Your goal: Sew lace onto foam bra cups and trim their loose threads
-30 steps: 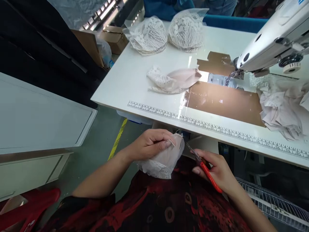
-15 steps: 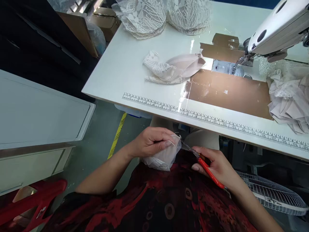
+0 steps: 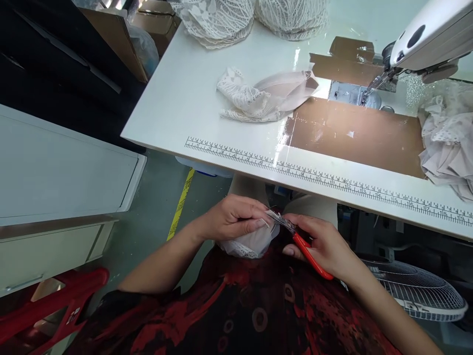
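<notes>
My left hand (image 3: 231, 217) is closed in a pinch on a pale lace fabric piece (image 3: 249, 242) held over my lap, below the table edge. My right hand (image 3: 320, 242) grips small red-handled thread snips (image 3: 301, 241). Their metal blades point left and touch the top edge of the fabric piece right at my left thumb. Both hands almost meet there.
A white sewing table (image 3: 192, 98) with a printed ruler strip (image 3: 314, 177) stands ahead. On it lie a lace and beige piece (image 3: 264, 93), lace stacks (image 3: 221, 19) at the back, a fabric heap (image 3: 447, 143) at right and the sewing machine (image 3: 424, 37). A fan (image 3: 421, 296) lies on the floor at right.
My right hand has brought the snips leftward until the blades reach the fabric edge at my left thumb. The view has tilted down a little.
</notes>
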{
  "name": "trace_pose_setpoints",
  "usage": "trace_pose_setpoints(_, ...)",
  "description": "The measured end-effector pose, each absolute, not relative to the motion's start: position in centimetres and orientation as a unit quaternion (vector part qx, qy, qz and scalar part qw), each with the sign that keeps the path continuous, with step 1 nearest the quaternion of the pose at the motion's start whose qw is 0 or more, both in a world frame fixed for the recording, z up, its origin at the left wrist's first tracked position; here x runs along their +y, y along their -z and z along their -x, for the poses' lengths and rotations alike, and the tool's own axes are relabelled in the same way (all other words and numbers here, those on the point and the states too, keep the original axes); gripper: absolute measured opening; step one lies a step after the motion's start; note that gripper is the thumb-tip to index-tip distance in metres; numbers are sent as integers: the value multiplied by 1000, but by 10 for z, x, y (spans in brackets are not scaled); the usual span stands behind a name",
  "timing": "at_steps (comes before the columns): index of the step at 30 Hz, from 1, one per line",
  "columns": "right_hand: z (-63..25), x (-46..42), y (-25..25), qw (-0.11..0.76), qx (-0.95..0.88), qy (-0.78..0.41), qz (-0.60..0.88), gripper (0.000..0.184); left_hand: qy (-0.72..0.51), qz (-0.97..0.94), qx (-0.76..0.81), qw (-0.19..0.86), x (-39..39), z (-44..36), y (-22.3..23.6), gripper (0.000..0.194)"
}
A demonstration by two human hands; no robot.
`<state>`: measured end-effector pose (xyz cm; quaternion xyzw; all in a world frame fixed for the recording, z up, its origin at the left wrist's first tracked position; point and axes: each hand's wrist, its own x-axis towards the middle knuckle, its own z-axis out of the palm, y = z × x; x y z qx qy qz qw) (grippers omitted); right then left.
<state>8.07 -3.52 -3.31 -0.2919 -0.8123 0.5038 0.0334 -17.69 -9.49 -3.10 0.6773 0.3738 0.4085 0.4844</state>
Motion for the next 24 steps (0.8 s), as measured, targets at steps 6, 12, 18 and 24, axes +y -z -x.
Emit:
trace_pose_setpoints(6, -78, -34, 31, 38, -810, -510, 288, 40, -411, -675, 375, 485, -94, 176, 31, 21)
trace_pose_setpoints(12, -81, -35, 36, 49, -800, -528, 279, 28, -411, -678, 374, 481, -94, 176, 31, 21)
trace_pose_setpoints(18, -86, -37, 46, 80, -816, -503, 275, 22, -404, -677, 382, 481, -94, 175, 30, 21)
trace_pose_setpoints(24, -89, -40, 53, 101, -794, -507, 321, 25, -398, -682, 387, 477, -91, 173, 30, 22)
